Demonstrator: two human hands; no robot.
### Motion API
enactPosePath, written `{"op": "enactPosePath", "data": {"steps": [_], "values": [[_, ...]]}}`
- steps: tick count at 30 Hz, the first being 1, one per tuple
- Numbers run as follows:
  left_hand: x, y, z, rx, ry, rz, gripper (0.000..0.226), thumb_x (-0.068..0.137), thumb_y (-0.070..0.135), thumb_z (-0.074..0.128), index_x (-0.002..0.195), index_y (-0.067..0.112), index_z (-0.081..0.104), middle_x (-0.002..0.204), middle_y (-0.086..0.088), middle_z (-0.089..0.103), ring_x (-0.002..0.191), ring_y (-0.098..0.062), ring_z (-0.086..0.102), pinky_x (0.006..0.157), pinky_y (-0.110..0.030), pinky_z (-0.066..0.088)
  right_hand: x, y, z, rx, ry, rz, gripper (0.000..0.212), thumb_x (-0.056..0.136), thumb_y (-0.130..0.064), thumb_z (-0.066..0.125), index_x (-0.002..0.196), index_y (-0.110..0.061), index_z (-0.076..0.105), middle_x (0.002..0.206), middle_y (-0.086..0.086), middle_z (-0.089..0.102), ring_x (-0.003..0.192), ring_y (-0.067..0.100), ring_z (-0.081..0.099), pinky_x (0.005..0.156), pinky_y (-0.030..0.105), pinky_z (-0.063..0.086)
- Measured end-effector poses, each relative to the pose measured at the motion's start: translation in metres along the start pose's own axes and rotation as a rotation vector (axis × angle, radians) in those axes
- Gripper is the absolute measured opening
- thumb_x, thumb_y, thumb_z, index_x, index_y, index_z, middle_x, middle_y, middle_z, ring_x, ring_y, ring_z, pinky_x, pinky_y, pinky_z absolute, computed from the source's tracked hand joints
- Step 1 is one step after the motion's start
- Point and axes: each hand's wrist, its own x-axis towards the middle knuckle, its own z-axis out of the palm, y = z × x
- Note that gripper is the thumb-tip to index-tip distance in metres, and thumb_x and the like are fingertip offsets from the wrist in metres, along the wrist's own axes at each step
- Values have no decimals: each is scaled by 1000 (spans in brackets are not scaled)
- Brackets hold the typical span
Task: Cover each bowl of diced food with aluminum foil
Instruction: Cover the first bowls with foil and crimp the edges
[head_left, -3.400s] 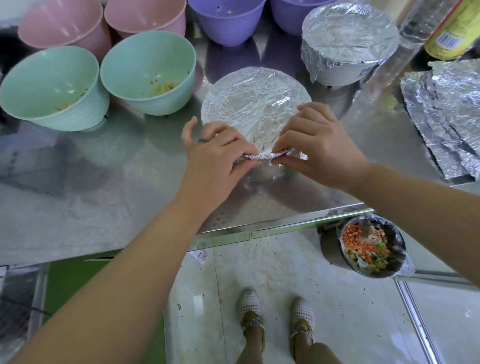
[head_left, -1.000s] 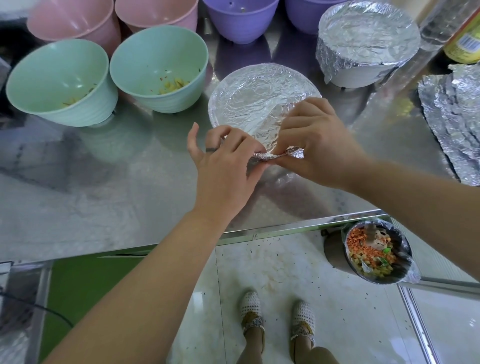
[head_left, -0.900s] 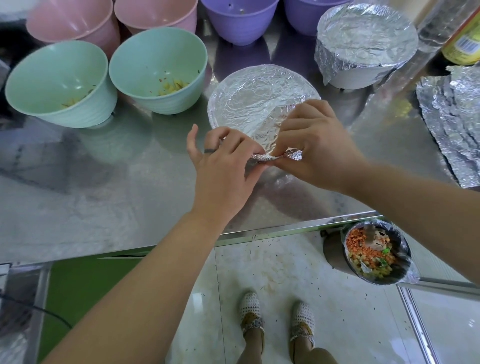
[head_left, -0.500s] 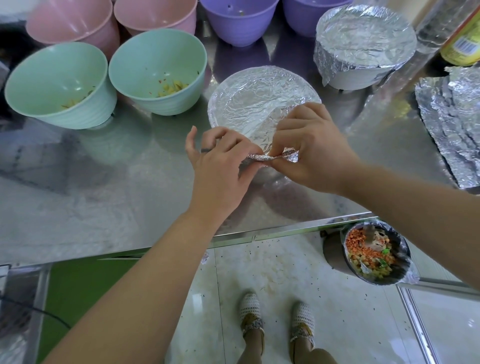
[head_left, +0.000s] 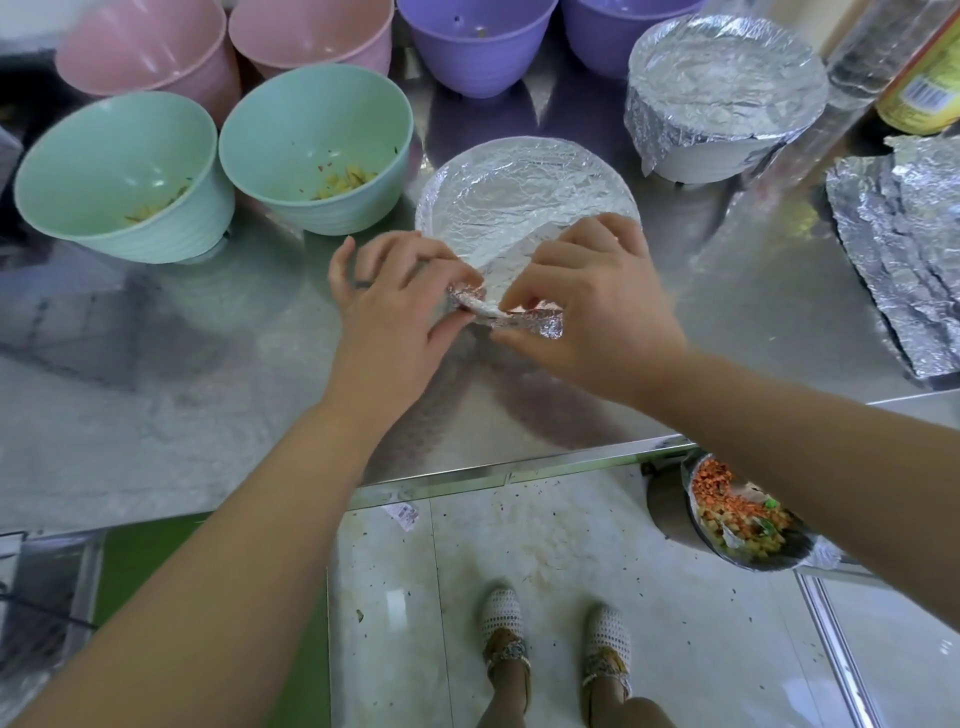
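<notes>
A bowl under crinkled aluminum foil (head_left: 519, 197) stands mid-table. Its near foil edge (head_left: 511, 314) is bunched into a thick fold. My left hand (head_left: 400, 306) pinches the left end of that fold, and my right hand (head_left: 597, 306) pinches the right end, fingers curled over the rim. The bowl's sides and contents are hidden by foil and hands. A second white bowl wrapped in foil (head_left: 722, 93) stands at the back right. Two mint green bowls (head_left: 119, 176) (head_left: 317, 150) with a few diced scraps sit uncovered at the left.
Two pink bowls (head_left: 150, 52) and two purple bowls (head_left: 478, 47) line the back edge. Loose foil sheets (head_left: 904, 249) lie at the right, behind them a foil roll (head_left: 857, 62) and a yellow-labelled bottle (head_left: 924, 88). Below the steel table's front edge (head_left: 493, 473), a lined bin (head_left: 737, 525) holds diced food.
My hands stay at the near rim and keep bunching the foil fold. The left hand's pinch has shifted a little, and the fold's left end now looks thicker.
</notes>
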Motion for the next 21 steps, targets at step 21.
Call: {"op": "enactPosePath", "data": {"steps": [21], "values": [[2, 34, 8, 74, 55, -41, 18, 77, 36, 78, 90, 29, 68, 116, 2, 59, 115, -23, 35, 99, -50, 27, 4, 55, -13, -130, -167, -432, 21, 94, -27, 68, 108, -12, 71, 104, 10, 66, 92, 36, 61, 92, 49, 47]]}}
